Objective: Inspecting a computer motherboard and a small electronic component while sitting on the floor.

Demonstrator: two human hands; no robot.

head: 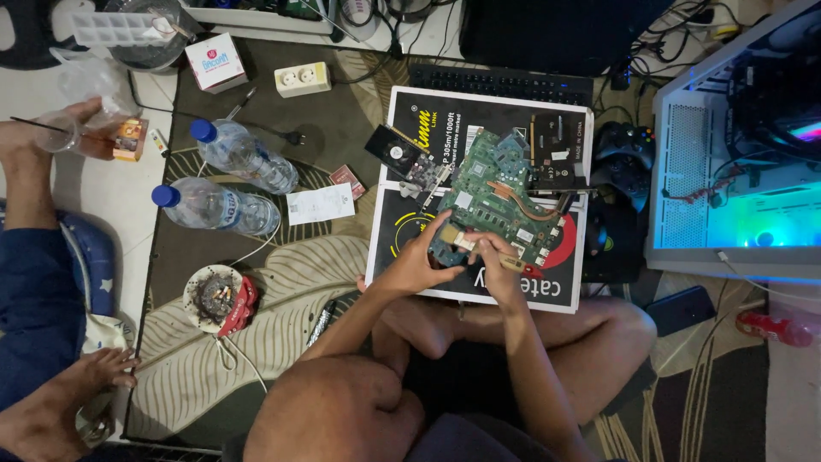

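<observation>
A green circuit board [496,192] with a copper heat pipe lies on a black and white cardboard box [402,214] in front of my crossed legs. My left hand [419,261] rests on the board's near left edge, fingers curled against it. My right hand [496,257] grips a small tool with a wooden handle [513,265], its tip pressed on the board's near edge. A smaller black card with a fan [398,154] lies on the box's far left, another black card [552,141] at the far right.
Two plastic water bottles [227,180] lie on the patterned rug at left, near a full ashtray [214,295], a receipt [321,204] and a power strip [302,79]. Another person's legs and feet [34,171] are at far left. A lit computer case [735,171], keyboard [500,81] and gamepad [620,141] stand at right.
</observation>
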